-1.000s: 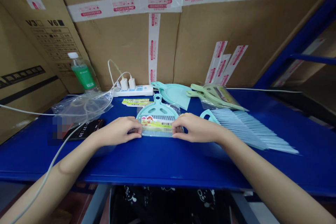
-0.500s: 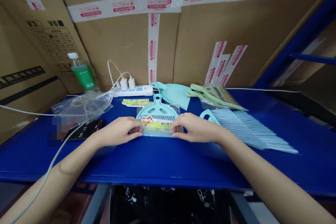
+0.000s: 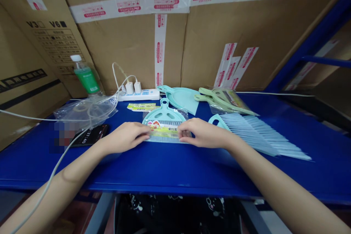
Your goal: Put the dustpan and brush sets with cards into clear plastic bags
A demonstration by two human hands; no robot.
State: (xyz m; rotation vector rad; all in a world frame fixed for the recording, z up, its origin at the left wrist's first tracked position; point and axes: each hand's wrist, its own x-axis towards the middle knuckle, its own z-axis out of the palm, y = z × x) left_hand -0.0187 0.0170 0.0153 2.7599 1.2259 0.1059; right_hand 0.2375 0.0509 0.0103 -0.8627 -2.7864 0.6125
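Note:
A small mint-green dustpan-and-brush set in a clear bag [image 3: 163,122] lies flat on the blue shelf top [image 3: 175,170], handle pointing away from me. A printed paper label runs across its near edge. My left hand [image 3: 126,137] presses on the bag's near left corner with fingers curled onto it. My right hand [image 3: 201,133] pinches the near right corner the same way. Both forearms rest on the shelf.
A loose blue brush [image 3: 257,133] lies to the right. Behind are a bare mint dustpan [image 3: 182,98], a bagged pale-green set [image 3: 223,99], spare labels [image 3: 141,107], a power strip [image 3: 138,94], a green bottle [image 3: 85,76], empty bags [image 3: 87,111], a phone [image 3: 90,135]. Cardboard boxes [image 3: 197,40] form the back wall.
Both hands have slid slightly inward along the bag's near edge. The set itself has not moved.

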